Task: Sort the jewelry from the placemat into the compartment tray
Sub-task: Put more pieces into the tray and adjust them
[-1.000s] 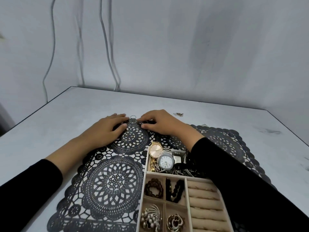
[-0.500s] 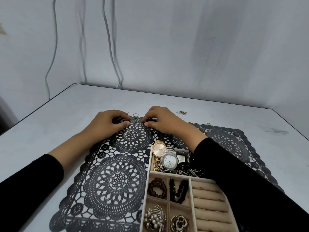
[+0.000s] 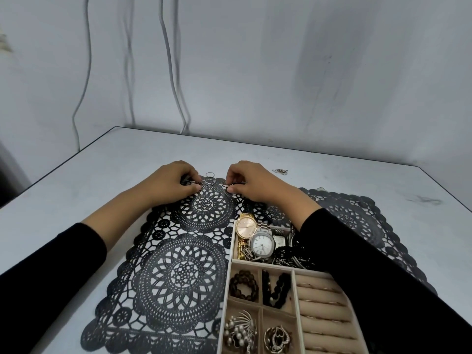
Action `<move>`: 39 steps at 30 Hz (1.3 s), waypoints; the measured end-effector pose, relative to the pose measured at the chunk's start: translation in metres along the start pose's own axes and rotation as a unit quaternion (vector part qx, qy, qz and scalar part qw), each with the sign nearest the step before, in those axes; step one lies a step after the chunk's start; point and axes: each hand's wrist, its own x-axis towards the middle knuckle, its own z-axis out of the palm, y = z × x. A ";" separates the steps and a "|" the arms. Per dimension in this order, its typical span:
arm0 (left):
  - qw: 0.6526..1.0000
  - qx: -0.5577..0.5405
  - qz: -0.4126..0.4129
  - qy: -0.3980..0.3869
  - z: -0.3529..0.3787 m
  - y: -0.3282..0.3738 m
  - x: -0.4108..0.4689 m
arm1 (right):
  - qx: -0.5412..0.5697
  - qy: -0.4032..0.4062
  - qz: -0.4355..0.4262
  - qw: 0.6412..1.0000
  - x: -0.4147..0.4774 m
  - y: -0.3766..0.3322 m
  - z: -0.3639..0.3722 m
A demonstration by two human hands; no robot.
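Observation:
A black lace placemat (image 3: 178,272) covers the table's middle. At its far edge lie thin silver rings (image 3: 210,178). My left hand (image 3: 168,182) pinches one small ring at its fingertips, just left of them. My right hand (image 3: 251,180) pinches another thin ring just right of them. The beige compartment tray (image 3: 231,267) sits at the near right. It holds watches (image 3: 258,238), dark bead bracelets (image 3: 244,284), a pearl brooch (image 3: 240,330), a cluster of rings and ring rolls (image 3: 324,310). My right sleeve hides the tray's right side.
A small gold trinket (image 3: 280,171) lies on the grey table (image 3: 102,180) beyond the mat. Cables hang down the wall behind. The table's left and right edges are in view.
Both hands went from lying flat over the rings to curled fingertips that pinch single rings. The view tilted slightly.

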 end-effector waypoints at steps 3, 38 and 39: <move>1.000 -0.007 0.000 0.005 0.001 -0.002 0.001 | 0.031 0.000 0.007 0.999 -0.003 -0.001 -0.003; 0.945 -0.301 -0.011 0.128 -0.004 0.084 -0.085 | 0.399 0.190 0.101 0.891 -0.153 -0.017 -0.046; 0.944 -0.303 -0.004 0.126 -0.003 0.091 -0.090 | 0.410 0.195 0.100 0.886 -0.160 -0.020 -0.048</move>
